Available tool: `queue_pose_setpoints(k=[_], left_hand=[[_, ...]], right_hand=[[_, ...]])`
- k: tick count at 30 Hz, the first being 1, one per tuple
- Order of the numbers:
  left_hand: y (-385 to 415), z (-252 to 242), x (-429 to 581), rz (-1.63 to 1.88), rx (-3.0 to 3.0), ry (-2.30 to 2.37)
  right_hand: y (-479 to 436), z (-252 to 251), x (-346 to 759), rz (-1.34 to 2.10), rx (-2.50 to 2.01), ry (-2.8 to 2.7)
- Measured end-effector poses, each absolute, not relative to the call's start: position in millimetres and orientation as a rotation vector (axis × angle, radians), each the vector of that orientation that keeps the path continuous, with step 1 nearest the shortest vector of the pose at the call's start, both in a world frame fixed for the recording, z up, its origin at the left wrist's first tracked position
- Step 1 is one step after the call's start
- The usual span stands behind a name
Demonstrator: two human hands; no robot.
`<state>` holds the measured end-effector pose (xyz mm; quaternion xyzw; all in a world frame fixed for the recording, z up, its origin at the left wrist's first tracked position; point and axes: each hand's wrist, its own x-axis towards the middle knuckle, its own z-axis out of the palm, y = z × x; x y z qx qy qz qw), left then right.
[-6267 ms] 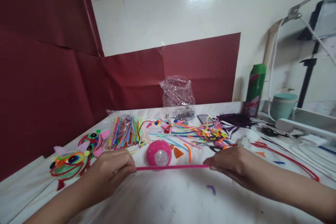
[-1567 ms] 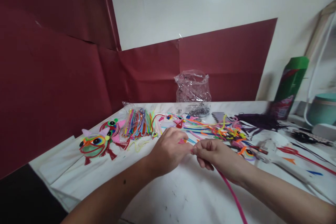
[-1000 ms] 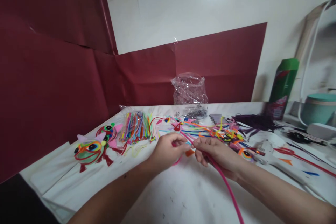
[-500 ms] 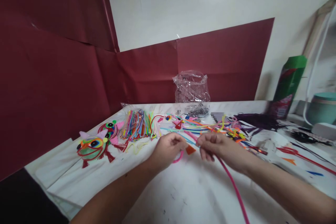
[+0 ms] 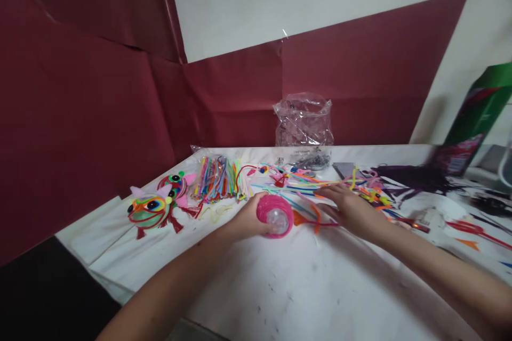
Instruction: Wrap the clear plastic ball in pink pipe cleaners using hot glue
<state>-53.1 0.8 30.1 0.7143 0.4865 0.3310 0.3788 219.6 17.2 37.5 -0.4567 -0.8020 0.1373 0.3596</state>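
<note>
My left hand is closed around a round piece wound with pink pipe cleaner. A clear, shiny plastic dome shows in the middle of the coil. My right hand reaches over the loose pipe cleaners, its fingers stretched out and apart. Nothing can be seen in its grip, though its underside is hidden. Close to its fingertips lie an orange pipe cleaner and a pink strand. An orange piece lies just right of the pink coil.
Two colourful animal-face crafts stand at the left, near a bundle of pipe cleaners. A clear plastic bag stands at the back. To the right are a glue gun, purple strands and a green box.
The pink-wound piece has come into full view in my left hand. My right hand has moved off the long pink pipe cleaner, rightward and over the loose ones. The camera view has shifted.
</note>
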Motion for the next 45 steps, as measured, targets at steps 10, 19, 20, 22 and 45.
queue_pose_setpoints(k=[10,19,20,22,45], left_hand=[[-0.4,29.0,-22.9,0.853,1.647,1.1],[6.6,12.0,-25.1,1.032,1.538,1.05],[5.8,11.4,-25.1,1.037,1.564,1.044],[3.1,11.7,-24.8,1.051,1.605,1.045],[22.6,16.7,-37.2,1.026,1.624,1.181]], right_hand=[[-1.0,-3.6,183.0,0.832,-1.114,-1.949],[-10.9,-5.9,180.0,0.982,-1.09,-1.797],[-12.3,-6.6,178.9,0.965,-1.098,-1.793],[-14.7,-8.1,177.1,0.927,-1.114,-1.803],[7.9,72.6,305.0,0.112,-1.927,-1.865]])
